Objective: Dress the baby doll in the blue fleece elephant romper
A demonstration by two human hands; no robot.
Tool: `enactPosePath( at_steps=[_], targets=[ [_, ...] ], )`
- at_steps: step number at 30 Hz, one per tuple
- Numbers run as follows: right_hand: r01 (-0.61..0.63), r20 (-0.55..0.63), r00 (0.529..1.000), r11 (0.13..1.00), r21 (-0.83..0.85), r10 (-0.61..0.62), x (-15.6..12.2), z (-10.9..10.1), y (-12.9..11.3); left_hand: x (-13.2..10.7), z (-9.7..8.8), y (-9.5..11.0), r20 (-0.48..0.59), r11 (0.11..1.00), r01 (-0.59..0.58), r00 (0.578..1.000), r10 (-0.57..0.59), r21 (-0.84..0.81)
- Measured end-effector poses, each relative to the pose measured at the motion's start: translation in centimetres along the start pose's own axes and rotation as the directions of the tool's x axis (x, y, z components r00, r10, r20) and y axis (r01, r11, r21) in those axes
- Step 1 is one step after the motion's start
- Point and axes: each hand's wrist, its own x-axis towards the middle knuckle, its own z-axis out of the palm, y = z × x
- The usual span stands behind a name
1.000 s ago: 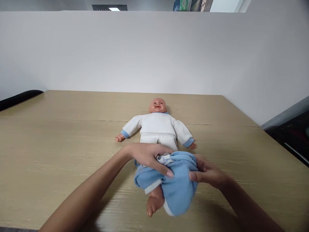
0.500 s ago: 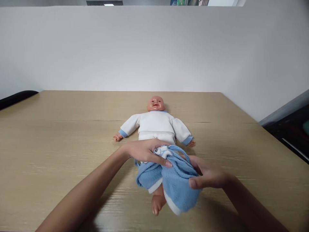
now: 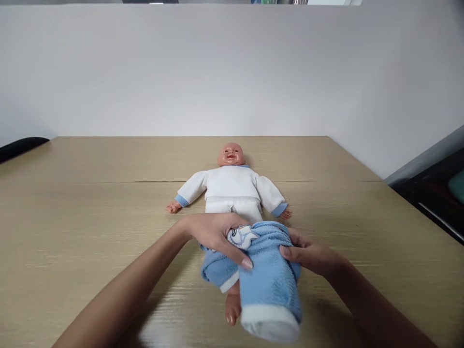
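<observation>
Gripping blue pants (image 3: 270, 275) over the lower body of a doll (image 3: 232, 181), 2 hands work at its legs. The left hand (image 3: 217, 237) lies across the doll's thighs, thumb pressed on the cloth beside an embroidered patch (image 3: 242, 237), its fingers hidden underneath. The right hand (image 3: 311, 253) pinches the outer edge of the other pant leg, thumb on top and fingers curled behind it.

Only 1 bare foot (image 3: 233, 309) shows below the doll's legs. At the other leg, the white cuff (image 3: 270, 321) faces outward with no foot visible in its opening, so the toes could snag in the folds inside; cloth bunched near the doll's hip would be the likely cause. Pulling hard there might twist the waist sideways or strain the seam. Since neither hand holds the doll's torso, a tug could also drag the whole body along the tabletop (image 3: 90, 241) beneath it. Uneven pull between the 2 sides could leave the patch crooked across the doll's front, and a loosened right thumb might let the gathered fabric slip.
</observation>
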Motion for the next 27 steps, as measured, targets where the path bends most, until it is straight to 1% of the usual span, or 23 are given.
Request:
enactPosePath(
  at_steps=[2,4,5,7,9,11,13,15,17,19,22,23,24,25,26,27],
  targets=[
    [-0.025,0.143,0.989,1.0,0.002,0.025,0.1,0.2,-0.4,0.0,0.0,-0.1,-0.017,1.0,-0.009,1.0,0.009,-0.012],
    [-0.051,0.26,0.964,0.999,0.002,0.049,0.2,0.4,-1.0,-0.1,0.0,-0.1,-0.013,0.999,-0.018,1.0,0.017,-0.04],
    [-0.064,0.287,0.956,0.998,-0.002,0.061,0.2,0.6,-1.3,-0.1,0.0,-0.2,-0.007,0.998,-0.018,1.0,0.018,-0.052],
    [-0.09,0.297,0.951,0.996,-0.012,0.089,0.1,0.8,-1.7,-0.1,0.0,-0.3,0.004,0.997,-0.007,1.0,0.008,-0.071],
    [-0.105,0.291,0.951,0.994,0.006,0.099,0.0,1.1,-1.7,0.0,0.1,-0.4,0.059,0.993,0.024,0.998,-0.018,-0.114],
    [-0.072,0.253,0.966,0.996,0.044,0.058,0.0,1.4,-1.5,-0.1,0.1,-0.7,0.143,0.986,0.055,0.989,-0.032,-0.16],
    [-0.016,0.165,0.986,0.998,0.067,0.005,0.0,1.6,-0.9,-0.1,0.0,-1.1,0.185,0.982,0.074,0.982,-0.041,-0.175],
    [0.014,0.068,0.997,0.996,0.086,-0.02,0.0,1.9,-0.2,-0.2,-0.2,-1.4,0.151,0.986,0.075,0.987,-0.053,-0.147],
    [0.007,0.005,1.0,0.993,0.118,-0.008,-0.1,2.2,0.2,-0.2,-0.4,-1.7,0.116,0.99,0.063,0.992,-0.048,-0.128],
    [-0.001,-0.014,1.0,0.992,0.127,0.003,-0.3,2.6,0.3,-0.2,-0.6,-1.7,0.098,0.992,0.021,0.995,-0.009,-0.124],
    [0.024,0.033,0.999,0.997,0.067,-0.027,-1.0,3.5,-0.3,0.0,-0.6,-1.5,0.082,0.994,-0.055,0.995,0.063,-0.095],
    [0.04,0.031,0.999,0.998,0.042,-0.041,-1.2,3.9,-0.5,0.1,-0.5,-1.4,0.085,0.994,-0.069,0.993,0.077,-0.09],
    [0.059,0.0,0.998,0.998,0.016,-0.059,-1.4,4.3,-0.6,0.2,-0.4,-1.4,0.093,0.992,-0.077,0.992,0.086,-0.098],
    [0.08,-0.063,0.995,0.997,-0.005,-0.08,-1.5,4.7,-0.6,0.2,-0.3,-1.4,0.094,0.99,-0.079,0.991,0.09,-0.114],
    [0.108,-0.15,0.983,0.994,-0.02,-0.11,-1.6,5.1,-0.5,0.3,-0.2,-1.4,0.083,0.988,-0.081,0.992,0.092,-0.133],
    [0.14,-0.246,0.958,0.99,-0.036,-0.145,-1.7,5.4,-0.3,0.3,-0.1,-1.4,0.06,0.986,-0.082,0.994,0.092,-0.146]
  ],
)
